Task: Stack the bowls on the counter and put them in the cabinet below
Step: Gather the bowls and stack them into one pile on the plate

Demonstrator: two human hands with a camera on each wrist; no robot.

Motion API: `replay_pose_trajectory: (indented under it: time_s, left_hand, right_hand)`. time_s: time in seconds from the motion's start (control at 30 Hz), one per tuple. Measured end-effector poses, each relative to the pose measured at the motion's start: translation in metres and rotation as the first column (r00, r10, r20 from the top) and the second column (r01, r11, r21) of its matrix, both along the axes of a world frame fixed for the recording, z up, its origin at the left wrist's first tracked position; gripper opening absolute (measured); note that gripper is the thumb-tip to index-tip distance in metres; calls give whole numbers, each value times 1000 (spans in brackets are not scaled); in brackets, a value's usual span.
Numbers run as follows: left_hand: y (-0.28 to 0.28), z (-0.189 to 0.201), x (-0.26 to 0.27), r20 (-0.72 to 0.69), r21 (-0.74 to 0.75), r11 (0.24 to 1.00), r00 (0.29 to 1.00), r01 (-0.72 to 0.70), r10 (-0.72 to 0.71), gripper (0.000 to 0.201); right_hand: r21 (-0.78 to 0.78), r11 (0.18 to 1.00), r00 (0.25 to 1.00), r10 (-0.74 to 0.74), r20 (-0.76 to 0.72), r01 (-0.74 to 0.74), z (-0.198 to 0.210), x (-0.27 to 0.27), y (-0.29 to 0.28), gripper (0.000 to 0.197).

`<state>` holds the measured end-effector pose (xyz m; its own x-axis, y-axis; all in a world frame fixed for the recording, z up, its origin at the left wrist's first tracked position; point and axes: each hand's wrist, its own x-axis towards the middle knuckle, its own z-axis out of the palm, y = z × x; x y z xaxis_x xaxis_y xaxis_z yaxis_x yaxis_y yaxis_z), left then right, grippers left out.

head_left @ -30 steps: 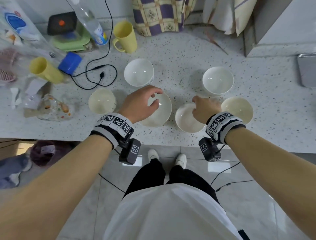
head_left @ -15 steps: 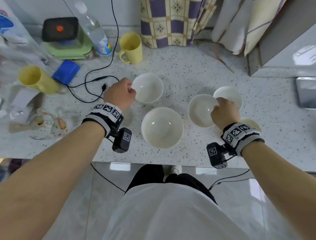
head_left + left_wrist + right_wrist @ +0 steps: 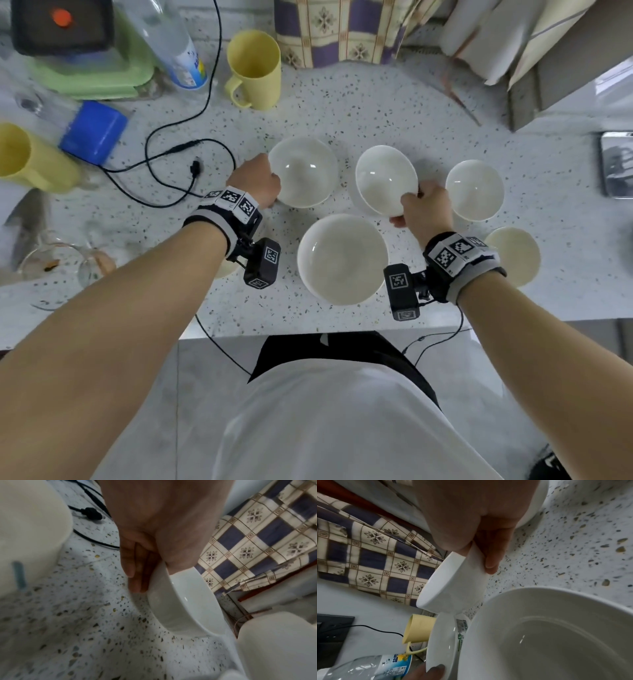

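Several white bowls stand on the speckled counter (image 3: 394, 113). My left hand (image 3: 270, 178) pinches the left rim of the back left bowl (image 3: 305, 171), thumb inside and fingers outside; in the left wrist view this hand (image 3: 154, 574) holds that bowl (image 3: 180, 608) tilted. My right hand (image 3: 411, 205) grips the near rim of a smaller bowl (image 3: 385, 180) and holds it tilted above the counter. The right wrist view shows that hand (image 3: 476, 555) and its bowl (image 3: 453, 585) just beyond the large bowl (image 3: 547, 635). The large bowl (image 3: 342, 258) sits at the front.
Another white bowl (image 3: 474, 190) and a cream bowl (image 3: 513, 255) stand at the right. A yellow mug (image 3: 255, 68), a plastic bottle (image 3: 174, 44), a black cable (image 3: 171, 150) and a blue box (image 3: 92, 132) lie at the back left. The counter's front edge (image 3: 308, 329) is near.
My left hand has taken hold of the back left bowl's rim. My right hand has carried its bowl up and to the left, away from the bowl at the right.
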<state>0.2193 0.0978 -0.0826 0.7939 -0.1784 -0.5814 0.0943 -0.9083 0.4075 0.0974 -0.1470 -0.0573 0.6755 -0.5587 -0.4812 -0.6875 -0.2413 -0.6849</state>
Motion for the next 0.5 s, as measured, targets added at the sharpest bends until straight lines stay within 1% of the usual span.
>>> replay_pose_trajectory:
  time_s: [0.07,0.1,0.17,0.23,0.3,0.37,0.43,0.5]
  left_hand:
    - [2,4,-3,-44,-88,995,998,-56,52,36]
    - [3,8,-5,-50,-137,987,995,-90,83,35]
    - [9,16,-13,-24,-209,968,991,-135,133,39]
    - [15,26,-23,20,-253,960,991,-120,129,42]
    - [17,40,-35,34,-283,957,997,-62,75,43]
    - [13,53,-49,55,-279,960,998,26,-11,40]
    - [3,63,-66,93,-220,967,990,125,-106,36]
    - [-6,66,-84,134,-99,971,970,216,-203,36]
  right_hand:
    - [20,999,999,-31,14,31,2,-1,-1,33]
    - [25,999,998,-46,35,45,3,-2,-3,34]
    - [28,998,995,-64,82,62,6,-7,-8,34]
    - [36,996,988,-82,129,78,11,-11,-15,31]
    - [60,994,981,-104,163,96,15,-12,-21,26]
    - [82,991,975,-124,187,110,16,-12,-27,26]
    - [106,987,970,-137,199,118,16,-12,-31,30]
    - [133,986,971,-130,202,104,15,-15,-32,30]
